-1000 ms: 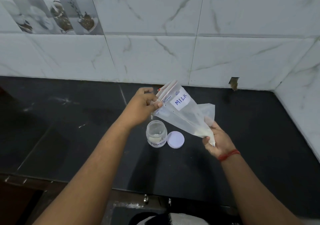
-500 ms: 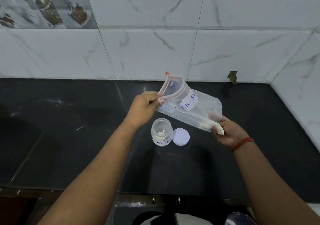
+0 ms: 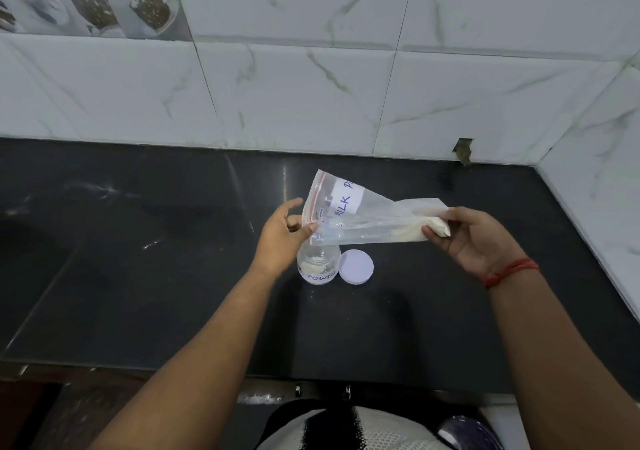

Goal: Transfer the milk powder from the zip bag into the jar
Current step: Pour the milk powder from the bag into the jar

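A clear zip bag point(image 3: 363, 219) with a white "MILK" label and a red zip strip hangs over the black counter, lying nearly level. My left hand point(image 3: 282, 235) pinches the bag's open mouth just above the jar. My right hand point(image 3: 474, 238) grips the bag's bottom corner, where pale powder is gathered. The small clear jar point(image 3: 318, 264) stands open on the counter under the bag's mouth, with a little powder inside and a "POWDER" label. My left hand hides part of the jar's rim.
The jar's round white lid point(image 3: 356, 266) lies flat on the counter, touching the jar's right side. The black counter point(image 3: 138, 259) ends at white marble-tiled walls behind and to the right. Its front edge runs along the bottom of the view.
The bag's bottom end has been raised by my right hand from hanging low to about level. The bag's mouth has come down close over the jar.
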